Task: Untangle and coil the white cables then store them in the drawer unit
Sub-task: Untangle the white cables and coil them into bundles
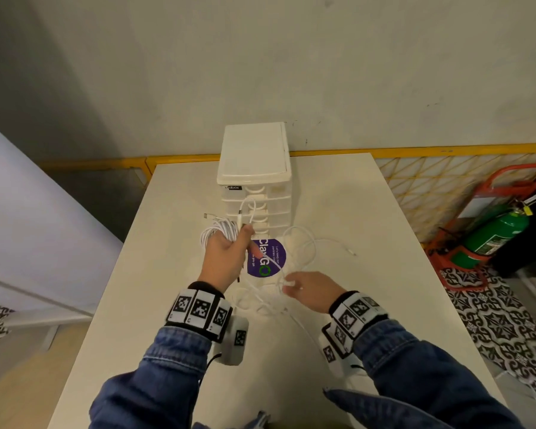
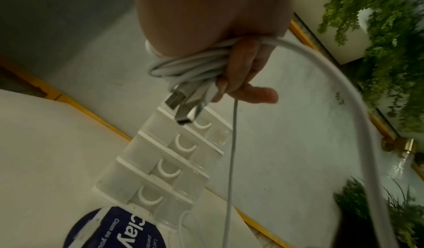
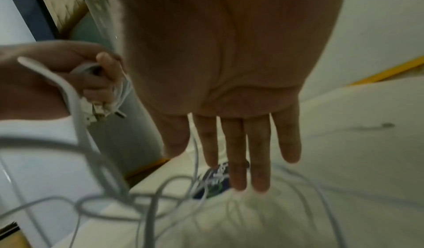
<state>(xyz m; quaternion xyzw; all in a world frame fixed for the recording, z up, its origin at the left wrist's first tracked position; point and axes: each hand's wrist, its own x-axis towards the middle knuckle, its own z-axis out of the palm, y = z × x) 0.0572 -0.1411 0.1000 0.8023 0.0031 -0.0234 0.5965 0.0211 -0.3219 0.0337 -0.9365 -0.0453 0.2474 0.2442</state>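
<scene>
A coiled bundle of white cable (image 1: 218, 232) is gripped in the left hand (image 1: 226, 258), raised above the white table (image 1: 167, 305) just in front of the drawer unit (image 1: 254, 181). In the left wrist view the fingers (image 2: 245, 66) are seen curled round the coil (image 2: 190, 66), with several USB plugs (image 2: 181, 106) sticking out below them. From the bundle a strand is led down to the loose cables (image 1: 291, 274), which are spread tangled on the table around a purple round sticker (image 1: 266, 258). The right hand (image 1: 310, 291) is held over this tangle; in the right wrist view its fingers (image 3: 238, 152) are shown straight and spread, with nothing clearly grasped. A green fire extinguisher (image 1: 492, 236) is seen on the floor at the right.
</scene>
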